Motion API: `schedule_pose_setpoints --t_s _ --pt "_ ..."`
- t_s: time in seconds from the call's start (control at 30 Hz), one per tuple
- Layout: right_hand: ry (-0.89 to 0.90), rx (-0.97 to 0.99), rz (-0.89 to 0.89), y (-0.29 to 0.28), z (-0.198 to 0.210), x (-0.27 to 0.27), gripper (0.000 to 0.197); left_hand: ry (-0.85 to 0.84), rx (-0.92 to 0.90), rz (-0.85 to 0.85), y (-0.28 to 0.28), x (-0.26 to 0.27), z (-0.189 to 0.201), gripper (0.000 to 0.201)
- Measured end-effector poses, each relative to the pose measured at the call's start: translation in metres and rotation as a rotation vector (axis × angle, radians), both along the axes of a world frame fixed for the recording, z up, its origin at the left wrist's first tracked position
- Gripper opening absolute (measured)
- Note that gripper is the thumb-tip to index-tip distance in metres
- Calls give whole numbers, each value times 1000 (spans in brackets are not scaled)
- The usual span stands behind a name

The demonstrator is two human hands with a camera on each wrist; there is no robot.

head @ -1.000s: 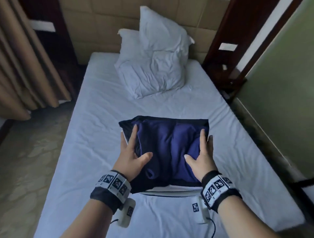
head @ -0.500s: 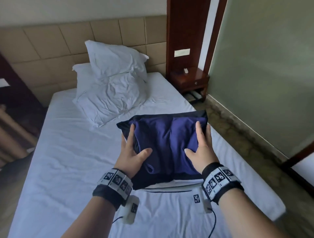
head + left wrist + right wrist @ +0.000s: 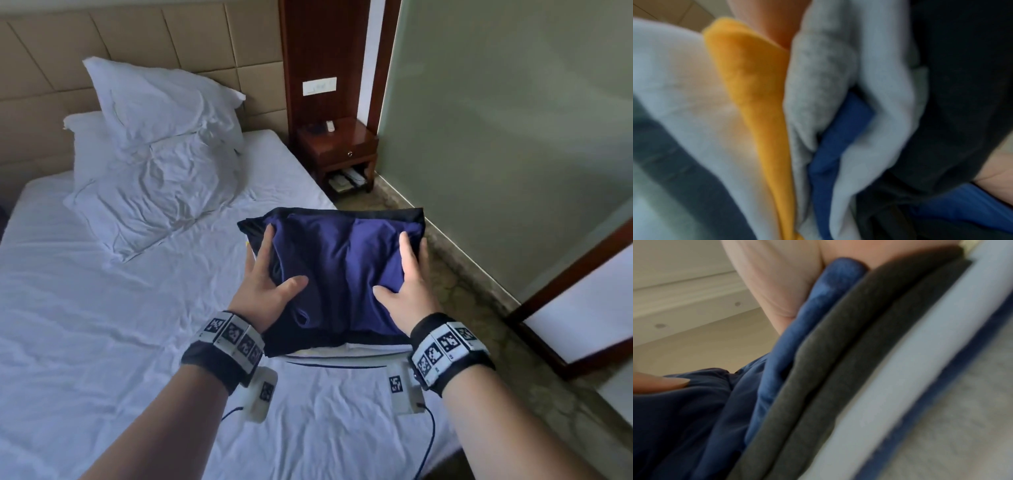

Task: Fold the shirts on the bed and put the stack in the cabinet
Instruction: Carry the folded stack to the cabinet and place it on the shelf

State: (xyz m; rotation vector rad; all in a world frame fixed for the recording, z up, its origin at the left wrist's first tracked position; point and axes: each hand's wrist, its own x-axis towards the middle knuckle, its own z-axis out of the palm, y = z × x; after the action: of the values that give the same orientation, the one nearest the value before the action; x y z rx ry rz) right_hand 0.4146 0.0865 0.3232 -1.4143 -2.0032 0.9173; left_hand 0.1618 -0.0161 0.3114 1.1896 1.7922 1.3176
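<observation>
Head view: stack of folded shirts (image 3: 342, 270), navy on top, held above the right edge of the bed (image 3: 102, 308), floor strip and green wall to its right. Long axis runs left-right. Left hand (image 3: 265, 284) and right hand (image 3: 409, 284) clasp its two ends, thumbs on top.

The top shirt (image 3: 342, 270) of the stack was navy blue, over a black one (image 3: 838, 369). Along the stack's edge showed layers of orange (image 3: 756, 97), heather grey (image 3: 818, 81), pale blue (image 3: 900, 386) and white. The bed sheet (image 3: 102, 325) and pillows (image 3: 154, 154) were white, the headboard (image 3: 205, 37) tan, the nightstand (image 3: 342, 150) reddish brown. Black wristbands (image 3: 445, 353) carried black-and-white square markers.
</observation>
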Motion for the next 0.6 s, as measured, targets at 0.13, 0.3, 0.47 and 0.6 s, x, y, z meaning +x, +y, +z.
schedule_pose_setpoints --t_s 0.13,0.3,0.47,0.6 --pt "-4 72 -81 4 18 27 106 -1 56 -108 29 15 14 115" --pt "39 148 -192 9 55 77 108 -23 194 -297 63 55 39 125" --pt "58 182 -309 7 85 142 108 30 211 -428 104 111 66 126" --pt "49 199 -407 8 89 201 105 42 212 -523 138 168 79 126"
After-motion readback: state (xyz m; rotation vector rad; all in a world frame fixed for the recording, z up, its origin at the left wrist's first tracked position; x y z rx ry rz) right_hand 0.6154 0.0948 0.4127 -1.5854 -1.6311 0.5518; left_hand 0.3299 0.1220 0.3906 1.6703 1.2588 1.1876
